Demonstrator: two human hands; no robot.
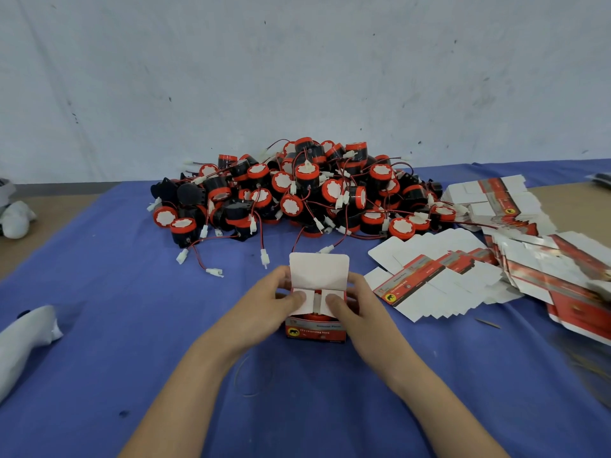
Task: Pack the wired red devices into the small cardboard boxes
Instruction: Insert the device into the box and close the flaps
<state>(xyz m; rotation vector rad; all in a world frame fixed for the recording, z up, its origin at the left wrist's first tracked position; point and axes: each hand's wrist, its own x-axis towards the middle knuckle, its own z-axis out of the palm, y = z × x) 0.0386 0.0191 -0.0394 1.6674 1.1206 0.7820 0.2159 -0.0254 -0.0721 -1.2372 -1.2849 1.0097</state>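
A small cardboard box (315,328), red with a grey band and an elephant logo, stands on the blue cloth in front of me. Its white top lid stands up and open. A red device (318,317) shows inside between the two side flaps. My left hand (272,300) grips the box's left side, thumb pressing the left flap down. On the right side, my right hand (357,305) holds the box, its thumb on the right flap. Behind lies a big pile of red and black wired devices (297,190) with white connectors.
Flat unfolded boxes (426,282) are fanned out to the right, with more stacks (496,200) behind them. White cloth bundles (23,338) lie at the left edge. A blue cloth (132,309) covers the table; a white wall stands behind the pile.
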